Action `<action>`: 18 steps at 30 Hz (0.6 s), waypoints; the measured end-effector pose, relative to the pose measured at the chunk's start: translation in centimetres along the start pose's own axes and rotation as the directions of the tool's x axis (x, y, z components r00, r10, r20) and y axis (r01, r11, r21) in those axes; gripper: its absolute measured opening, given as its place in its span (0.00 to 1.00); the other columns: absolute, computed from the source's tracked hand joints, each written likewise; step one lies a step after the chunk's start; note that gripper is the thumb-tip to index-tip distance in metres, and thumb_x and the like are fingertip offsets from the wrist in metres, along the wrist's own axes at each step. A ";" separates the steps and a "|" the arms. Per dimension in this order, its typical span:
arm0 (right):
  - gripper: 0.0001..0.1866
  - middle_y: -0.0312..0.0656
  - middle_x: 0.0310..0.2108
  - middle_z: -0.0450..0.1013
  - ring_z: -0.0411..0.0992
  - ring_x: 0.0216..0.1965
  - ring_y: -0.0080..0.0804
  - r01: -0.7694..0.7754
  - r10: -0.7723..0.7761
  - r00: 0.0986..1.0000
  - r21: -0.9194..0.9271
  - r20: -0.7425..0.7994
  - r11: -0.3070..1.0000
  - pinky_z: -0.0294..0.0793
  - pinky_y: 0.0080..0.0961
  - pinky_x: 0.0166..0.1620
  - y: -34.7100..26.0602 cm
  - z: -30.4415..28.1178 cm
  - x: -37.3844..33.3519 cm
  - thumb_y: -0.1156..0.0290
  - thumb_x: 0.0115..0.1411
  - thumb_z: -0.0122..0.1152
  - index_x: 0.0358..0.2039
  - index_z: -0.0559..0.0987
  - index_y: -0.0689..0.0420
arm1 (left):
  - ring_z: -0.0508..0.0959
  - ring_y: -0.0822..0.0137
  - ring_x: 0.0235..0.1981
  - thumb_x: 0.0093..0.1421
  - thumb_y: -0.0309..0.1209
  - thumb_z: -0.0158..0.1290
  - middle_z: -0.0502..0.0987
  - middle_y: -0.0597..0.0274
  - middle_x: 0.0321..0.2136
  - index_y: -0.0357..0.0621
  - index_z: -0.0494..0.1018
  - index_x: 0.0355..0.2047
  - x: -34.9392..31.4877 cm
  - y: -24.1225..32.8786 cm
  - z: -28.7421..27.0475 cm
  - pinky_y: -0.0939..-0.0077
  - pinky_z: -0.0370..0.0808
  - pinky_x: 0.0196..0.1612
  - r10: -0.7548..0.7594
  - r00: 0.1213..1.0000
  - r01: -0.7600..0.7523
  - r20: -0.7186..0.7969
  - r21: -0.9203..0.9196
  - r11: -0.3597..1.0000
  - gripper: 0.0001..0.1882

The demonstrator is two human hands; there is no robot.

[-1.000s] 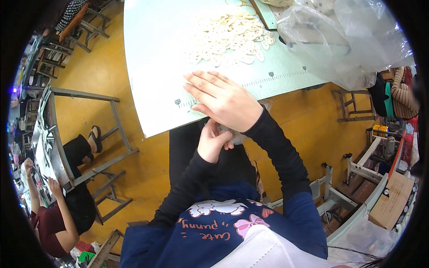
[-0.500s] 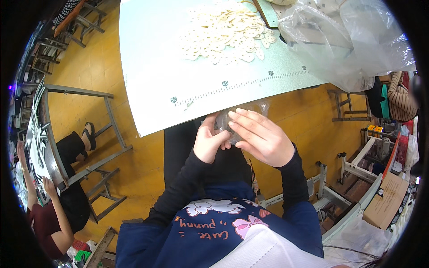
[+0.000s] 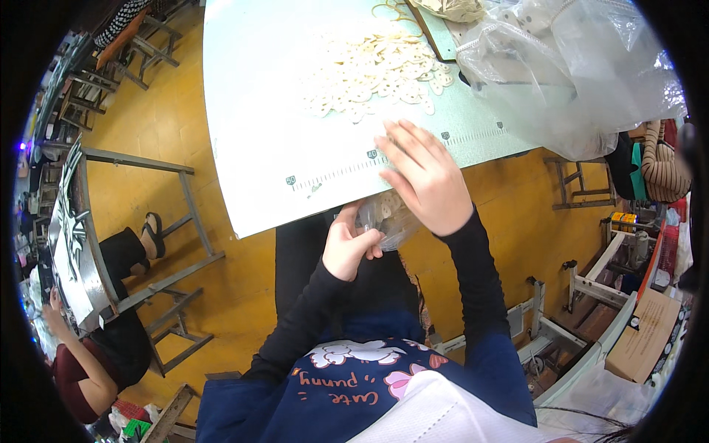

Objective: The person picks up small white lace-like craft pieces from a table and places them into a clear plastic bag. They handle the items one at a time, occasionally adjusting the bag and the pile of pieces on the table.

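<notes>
My left hand point(image 3: 348, 242) is closed on the rim of a small clear plastic bag point(image 3: 399, 226), below the table's near edge. A few cream pieces with dark holes show inside the bag. My right hand point(image 3: 430, 181) is over the near edge of the pale green table point(image 3: 255, 140), fingers stretched out, with nothing visible in it. Beyond its fingertips a loose pile of flat, cream, oval pieces with small holes point(image 3: 380, 77) lies on the tabletop. A printed ruler scale point(image 3: 332, 174) runs along the table between the pile and my hands.
Large clear plastic bags point(image 3: 569, 66) cover the table's right corner, beside a dark-edged board point(image 3: 436, 33). At left a person works at another table point(image 3: 92, 244) with a metal frame. Metal stands and a cardboard box point(image 3: 644, 334) are at lower right.
My right hand has left the bag and moved up and forward over the table toward the pile. My left hand keeps hold of the bag, whose contents now show.
</notes>
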State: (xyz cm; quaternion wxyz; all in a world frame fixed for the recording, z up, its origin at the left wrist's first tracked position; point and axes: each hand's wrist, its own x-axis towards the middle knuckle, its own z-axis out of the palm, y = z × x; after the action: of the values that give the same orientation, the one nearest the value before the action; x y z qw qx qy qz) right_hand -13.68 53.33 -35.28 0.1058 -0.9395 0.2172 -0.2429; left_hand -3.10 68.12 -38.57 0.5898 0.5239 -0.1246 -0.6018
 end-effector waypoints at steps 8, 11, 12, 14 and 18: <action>0.19 0.39 0.55 0.72 0.64 0.61 0.38 0.035 -0.034 0.999 -0.046 0.027 0.998 0.61 0.40 0.62 -0.4 -2.0 -2.6 0.65 0.58 0.62 0.49 0.79 0.54 | 0.73 0.75 0.17 0.50 0.18 0.50 0.76 0.52 0.36 0.26 0.56 0.63 -0.1 0.0 0.0 0.86 0.68 0.19 -0.052 0.999 0.052 -0.017 0.015 0.999 0.36; 0.19 0.38 0.54 0.73 0.66 0.60 0.38 0.066 -0.063 0.996 -0.051 0.061 0.997 0.62 0.39 0.61 -1.2 -1.7 -2.6 0.67 0.56 0.63 0.49 0.79 0.55 | 0.74 0.74 0.18 0.52 0.19 0.51 0.76 0.53 0.35 0.27 0.55 0.63 0.0 0.0 -0.2 0.85 0.69 0.20 -0.040 0.999 0.040 0.008 0.002 0.999 0.37; 0.20 0.40 0.54 0.73 0.66 0.60 0.39 0.060 -0.058 0.997 -0.029 0.060 0.998 0.62 0.38 0.61 -1.4 -1.6 -2.6 0.69 0.55 0.64 0.49 0.79 0.56 | 0.74 0.74 0.18 0.52 0.20 0.52 0.76 0.53 0.35 0.27 0.54 0.63 0.1 0.0 -0.3 0.84 0.70 0.21 -0.046 0.999 0.046 0.015 0.004 0.999 0.37; 0.21 0.41 0.54 0.73 0.67 0.58 0.40 0.052 -0.052 0.998 0.003 0.047 0.999 0.63 0.37 0.60 -1.8 -1.6 -2.6 0.71 0.53 0.64 0.49 0.79 0.57 | 0.74 0.74 0.18 0.53 0.20 0.52 0.76 0.53 0.35 0.27 0.54 0.63 0.1 -0.1 -0.4 0.84 0.70 0.21 -0.033 0.999 0.032 0.034 0.016 0.999 0.37; 0.21 0.43 0.53 0.73 0.69 0.56 0.41 0.062 -0.065 0.998 0.084 0.025 0.994 0.66 0.36 0.59 -2.4 -1.4 -2.2 0.71 0.53 0.64 0.49 0.79 0.58 | 0.73 0.75 0.17 0.51 0.19 0.50 0.76 0.57 0.32 0.27 0.58 0.61 0.0 -0.3 -0.1 0.87 0.68 0.20 -0.012 1.000 0.012 -0.007 0.010 1.000 0.34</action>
State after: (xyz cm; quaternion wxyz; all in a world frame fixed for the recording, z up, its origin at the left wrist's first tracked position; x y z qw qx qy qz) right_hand -15.25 56.30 -34.26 0.1402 -0.9440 0.1754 -0.2419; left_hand -3.19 68.21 -38.80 0.5840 0.5297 -0.1228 -0.6028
